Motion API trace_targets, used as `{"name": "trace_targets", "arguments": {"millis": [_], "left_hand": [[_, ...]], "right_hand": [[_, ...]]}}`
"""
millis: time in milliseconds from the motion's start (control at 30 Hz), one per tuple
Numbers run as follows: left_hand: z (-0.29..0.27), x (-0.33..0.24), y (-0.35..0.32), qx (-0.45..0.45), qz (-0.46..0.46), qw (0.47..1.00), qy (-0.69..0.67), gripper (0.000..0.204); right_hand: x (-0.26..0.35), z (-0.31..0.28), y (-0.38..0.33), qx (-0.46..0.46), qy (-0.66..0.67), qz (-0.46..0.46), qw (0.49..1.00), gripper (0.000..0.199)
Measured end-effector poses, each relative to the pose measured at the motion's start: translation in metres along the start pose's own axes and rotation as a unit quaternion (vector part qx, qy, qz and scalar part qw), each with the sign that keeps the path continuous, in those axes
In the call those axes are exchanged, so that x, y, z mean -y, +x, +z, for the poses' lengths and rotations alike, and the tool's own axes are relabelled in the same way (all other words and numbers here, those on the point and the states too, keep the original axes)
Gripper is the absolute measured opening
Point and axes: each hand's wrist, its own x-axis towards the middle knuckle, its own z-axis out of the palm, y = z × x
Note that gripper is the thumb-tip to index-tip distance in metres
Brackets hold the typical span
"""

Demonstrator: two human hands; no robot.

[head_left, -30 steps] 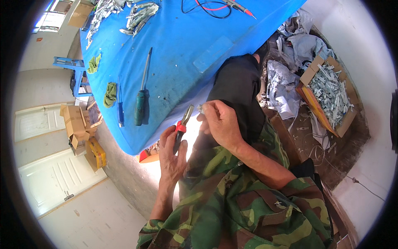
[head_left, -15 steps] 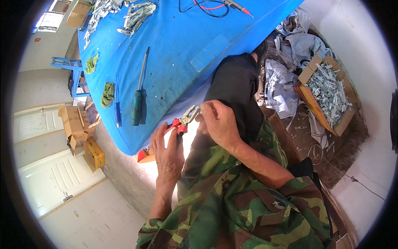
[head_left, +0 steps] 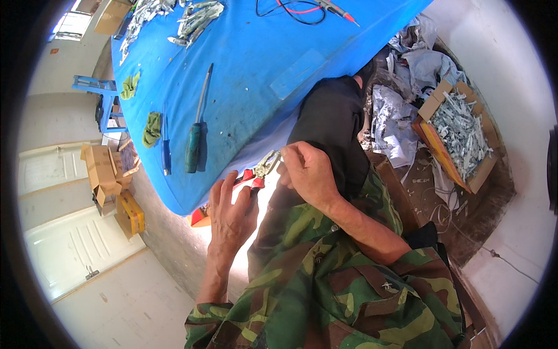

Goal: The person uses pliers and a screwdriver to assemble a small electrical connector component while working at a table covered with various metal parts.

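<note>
My left hand [head_left: 229, 212] is wrapped round the red handles of a pair of pliers [head_left: 265, 165] in front of my lap. Their metal jaws point up and to the right, just beyond the edge of the blue-covered table. Beside the jaw tips is my right hand [head_left: 313, 174], its thumb and fingers pinched together. Whatever sits in that pinch is hidden or too small to name. On the table to the left lie a screwdriver with a green handle [head_left: 193, 148] and a slimmer blue-handled tool [head_left: 167, 154].
The blue table cover [head_left: 232, 87] carries green cloths [head_left: 152, 129], a pile of grey-white strips [head_left: 197, 23] and test leads [head_left: 325, 9]. Right of my leg stands a cardboard box [head_left: 433, 104] full of similar strips, near crumpled plastic bags [head_left: 392, 122]. Cartons [head_left: 102, 171] stand at the left.
The pliers have turned slightly, and their jaws now look closer to my right fingertips. The left hand has shifted a little left; the whole view has moved slightly.
</note>
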Motion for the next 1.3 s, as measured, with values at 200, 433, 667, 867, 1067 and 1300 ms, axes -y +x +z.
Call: {"name": "trace_targets", "arguments": {"millis": [200,433,667,867,1067,1300], "left_hand": [[-0.004,0.006,0.003,0.065,0.003,0.997,-0.032,0.030],[0.008,0.014,-0.008,0.094,-0.024,0.994,-0.049,0.028],[0.019,0.008,-0.014,0.042,-0.059,0.986,-0.150,0.014],[0.020,0.003,-0.038,0.093,-0.132,0.951,-0.264,0.013],[0.022,0.008,-0.036,0.038,-0.241,0.880,-0.407,0.026],[0.003,-0.005,-0.021,0.046,-0.130,0.968,-0.209,0.035]], "right_hand": [[-0.001,-0.002,-0.001,0.022,-0.038,-0.013,0.999,0.029],[0.000,-0.004,-0.002,0.040,-0.041,-0.013,0.998,0.030],[-0.003,-0.006,-0.005,0.043,-0.055,-0.042,0.997,0.030],[-0.013,-0.007,0.000,0.058,-0.012,-0.065,0.996,0.024],[-0.003,-0.008,0.003,0.062,0.075,0.001,0.995,0.025],[-0.002,-0.006,0.003,0.054,0.074,0.025,0.996,0.027]]}}
